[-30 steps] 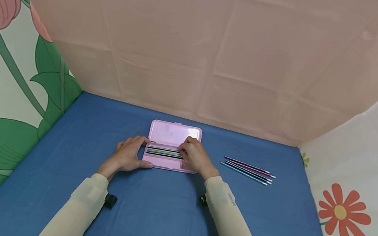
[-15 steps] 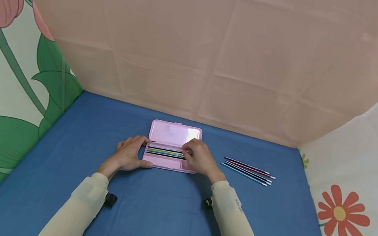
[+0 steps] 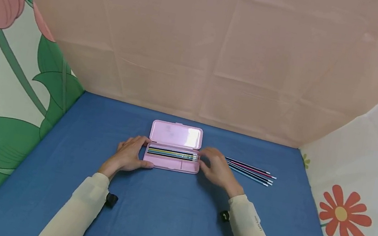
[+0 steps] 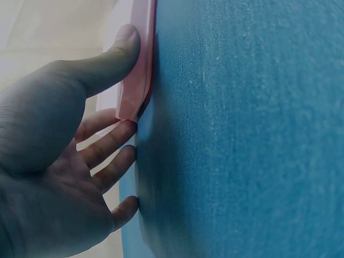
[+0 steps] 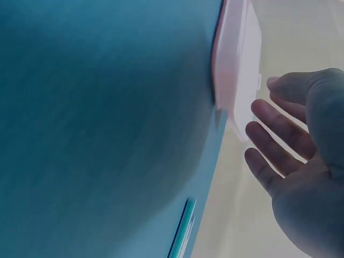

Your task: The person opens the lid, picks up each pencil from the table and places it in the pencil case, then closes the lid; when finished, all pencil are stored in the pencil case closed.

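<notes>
A pink pencil case [image 3: 163, 164] lies with its lid [image 3: 171, 133] raised in the head view. Several pencils [image 3: 168, 153] lie side by side in its long compartment. My left hand [image 3: 127, 154] holds the case's left end, thumb along the front edge and index finger at the back corner. In the left wrist view the thumb [image 4: 121, 54] presses the case's side. My right hand [image 3: 219, 169] is just off the right end, holding nothing, its fingers relaxed and apart in the right wrist view. Several loose pencils [image 3: 249, 171] lie to its right, their left ends partly hidden behind it.
A blue cloth [image 3: 158, 216] covers the table. A beige backdrop [image 3: 190, 60] rises behind it. Printed side panels stand on both sides, with a tulip and leaves on the left and an orange flower [image 3: 344, 216] on the right.
My right hand has let go of a pencil in the case and moved right, past the case's right end, uncovering the pencils' ends there. My left hand stays at the left end.
</notes>
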### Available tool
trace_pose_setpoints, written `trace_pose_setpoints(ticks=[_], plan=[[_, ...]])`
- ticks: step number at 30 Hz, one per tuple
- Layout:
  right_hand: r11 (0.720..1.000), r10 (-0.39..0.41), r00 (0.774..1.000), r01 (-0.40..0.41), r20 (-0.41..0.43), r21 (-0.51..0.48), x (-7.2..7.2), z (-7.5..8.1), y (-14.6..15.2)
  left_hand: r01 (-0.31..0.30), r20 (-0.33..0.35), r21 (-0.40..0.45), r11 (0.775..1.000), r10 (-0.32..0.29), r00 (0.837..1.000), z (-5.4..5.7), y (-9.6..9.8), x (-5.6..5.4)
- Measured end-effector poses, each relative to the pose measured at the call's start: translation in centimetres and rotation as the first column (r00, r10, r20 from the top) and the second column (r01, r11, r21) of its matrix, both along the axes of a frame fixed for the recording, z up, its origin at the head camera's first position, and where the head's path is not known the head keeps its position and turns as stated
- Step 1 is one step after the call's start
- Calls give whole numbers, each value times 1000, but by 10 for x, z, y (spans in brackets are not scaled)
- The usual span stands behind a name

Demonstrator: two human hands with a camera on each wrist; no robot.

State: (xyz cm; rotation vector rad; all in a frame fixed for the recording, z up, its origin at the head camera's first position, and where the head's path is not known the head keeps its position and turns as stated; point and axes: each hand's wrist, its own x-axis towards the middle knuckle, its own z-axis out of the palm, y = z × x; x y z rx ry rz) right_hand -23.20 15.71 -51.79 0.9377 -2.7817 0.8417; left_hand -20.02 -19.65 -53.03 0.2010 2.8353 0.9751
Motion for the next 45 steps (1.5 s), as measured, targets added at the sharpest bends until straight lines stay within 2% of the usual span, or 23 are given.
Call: trace_pose_setpoints(ticks=[8, 18, 24, 33, 45], plan=[[997, -72, 997, 73, -35, 10, 16, -12, 47, 13, -25, -1, 1000, -13, 1000, 1, 0, -1], [989, -147, 985, 149, -92, 17, 32, -21, 98, -2, -16, 19, 1000, 2, 1000, 0, -1, 0], [977, -208, 977, 209, -48, 41, 38, -20, 129, 0, -6, 0, 1000, 0, 1000, -1, -1, -1], [951, -303, 952, 299, 37, 81, 41, -15, 166, 3, 14, -17, 1000, -3, 1000, 2, -1, -1], [940, -326, 945, 320, 35, 118, 42, -17, 189, -7, 28, -28, 1000, 8, 1000, 1, 0, -1]])
